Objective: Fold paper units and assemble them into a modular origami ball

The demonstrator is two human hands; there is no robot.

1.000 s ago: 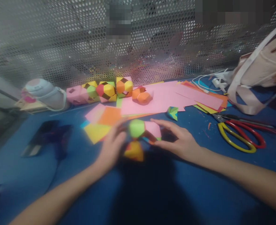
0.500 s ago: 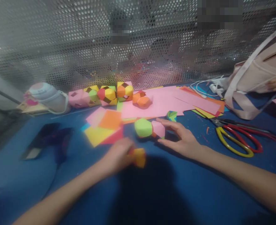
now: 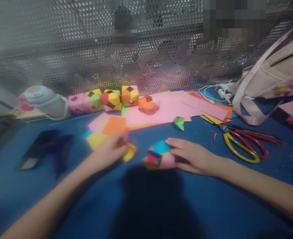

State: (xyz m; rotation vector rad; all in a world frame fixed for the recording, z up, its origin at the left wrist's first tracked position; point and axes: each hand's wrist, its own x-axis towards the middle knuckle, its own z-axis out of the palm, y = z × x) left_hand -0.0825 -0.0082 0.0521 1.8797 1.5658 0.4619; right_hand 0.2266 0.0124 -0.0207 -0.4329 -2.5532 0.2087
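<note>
My left hand (image 3: 112, 147), blurred by motion, has its fingers closed on a yellow folded paper piece (image 3: 129, 152) just in front of the loose paper squares (image 3: 115, 125). At the middle of the blue tabletop sits a folded paper model (image 3: 161, 147) with blue, pink, red and green faces. My right hand (image 3: 189, 154) grips this model from its right side, the upper fingers on the blue face and the thumb low by the pink one. A small green and blue folded paper piece (image 3: 179, 123) lies just beyond my right hand.
Finished paper balls (image 3: 111, 100) line the back, beside a pale bottle (image 3: 46, 101). Pink sheets (image 3: 161, 106) lie behind my hands. Yellow-and-red-handled scissors (image 3: 243, 146) are at right, below a beige bag (image 3: 280, 69). A dark phone (image 3: 38, 147) and a purple tool (image 3: 63, 151) lie left.
My left hand has moved left and away from me with the yellow paper piece. The model in my right hand has come slightly nearer and turned, now showing its blue face.
</note>
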